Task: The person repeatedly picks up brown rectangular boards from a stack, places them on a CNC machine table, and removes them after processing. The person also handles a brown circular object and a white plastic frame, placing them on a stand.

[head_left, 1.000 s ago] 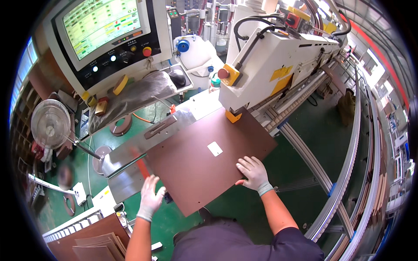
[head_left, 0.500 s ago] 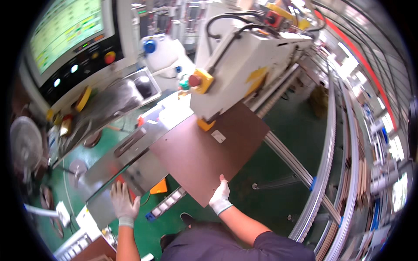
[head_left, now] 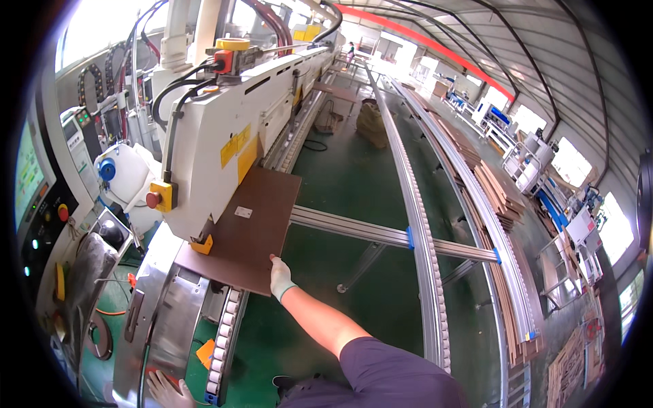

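1. The brown panel [head_left: 266, 228] is laid flat, partly covered by the white machine [head_left: 204, 149]; its near end is supported at the roller strip [head_left: 220, 347].
2. The right hand [head_left: 279, 277] is placed at the panel's right edge; fingers are hidden, so grasp cannot be told.
3. The left hand [head_left: 170, 392] is held open over the metal table [head_left: 178, 302], nothing grasped.

A brown panel [head_left: 255, 262] is lying partly over the metal surface [head_left: 180, 299] and the white-rollered rail [head_left: 219, 350], and a small white label [head_left: 243, 212] is sitting on it. The green floor [head_left: 360, 306] is carrying a bulky sack [head_left: 371, 126].
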Demonstrator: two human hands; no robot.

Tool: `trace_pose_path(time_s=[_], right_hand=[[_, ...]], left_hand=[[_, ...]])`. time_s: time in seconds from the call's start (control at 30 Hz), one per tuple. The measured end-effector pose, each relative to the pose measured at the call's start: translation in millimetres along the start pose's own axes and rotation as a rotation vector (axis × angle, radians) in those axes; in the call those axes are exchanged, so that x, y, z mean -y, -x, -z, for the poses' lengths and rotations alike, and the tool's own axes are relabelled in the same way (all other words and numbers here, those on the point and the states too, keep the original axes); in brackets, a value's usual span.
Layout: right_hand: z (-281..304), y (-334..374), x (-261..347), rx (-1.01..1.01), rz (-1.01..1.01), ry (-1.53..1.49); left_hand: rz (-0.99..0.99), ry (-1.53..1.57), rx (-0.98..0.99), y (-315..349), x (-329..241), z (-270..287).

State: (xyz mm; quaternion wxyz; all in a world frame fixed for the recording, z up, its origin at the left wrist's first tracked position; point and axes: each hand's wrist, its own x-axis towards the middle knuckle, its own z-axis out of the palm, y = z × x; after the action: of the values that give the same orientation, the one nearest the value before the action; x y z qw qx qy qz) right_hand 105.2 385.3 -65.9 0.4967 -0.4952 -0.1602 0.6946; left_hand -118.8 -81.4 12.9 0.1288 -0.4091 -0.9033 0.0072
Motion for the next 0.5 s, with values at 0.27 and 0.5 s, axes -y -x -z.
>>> trace_pose_path(time_s=[0.27, 0.5], right_hand=[[43.1, 212.2, -167.1, 0.339, -0.371, 0.492], [206.8, 320.5, -267.4, 1.04, -1.445, 0.596]], left_hand=[[0.011, 0.354, -0.062, 148.9, 49.4, -20.5], [0.604, 0.708, 0.05, 395.7, 53.1, 60.2]])
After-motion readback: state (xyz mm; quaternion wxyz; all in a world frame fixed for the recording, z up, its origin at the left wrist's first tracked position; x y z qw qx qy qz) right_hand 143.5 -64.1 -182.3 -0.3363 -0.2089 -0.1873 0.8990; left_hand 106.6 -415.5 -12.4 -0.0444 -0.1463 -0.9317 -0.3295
